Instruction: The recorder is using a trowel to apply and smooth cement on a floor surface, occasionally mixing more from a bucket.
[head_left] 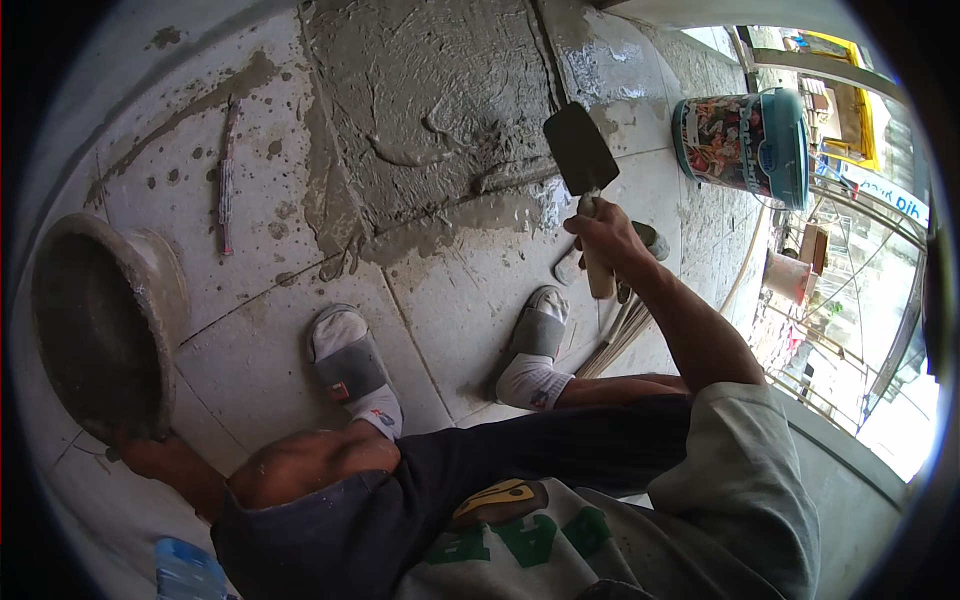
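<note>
My right hand [608, 238] is closed around the wooden handle of a trowel [582, 150]. Its flat, dark blade points away from me, over the near right edge of a patch of wet grey mortar [430, 90] spread on the tiles. On the far left a round, mortar-crusted basin [165, 275] is tipped toward the left side, its inside grey and dark. My left hand [135, 452] grips its near rim; the fingers are partly in shadow.
A teal-rimmed bucket [745, 145] lies to the right. A thin, mortar-stained stick [228, 180] rests on spattered tiles [280, 130]. Beside my right foot are a bundle of thin sticks [622, 338] and another tool, partly hidden. A clear blue plastic container [188, 568] stands at lower left.
</note>
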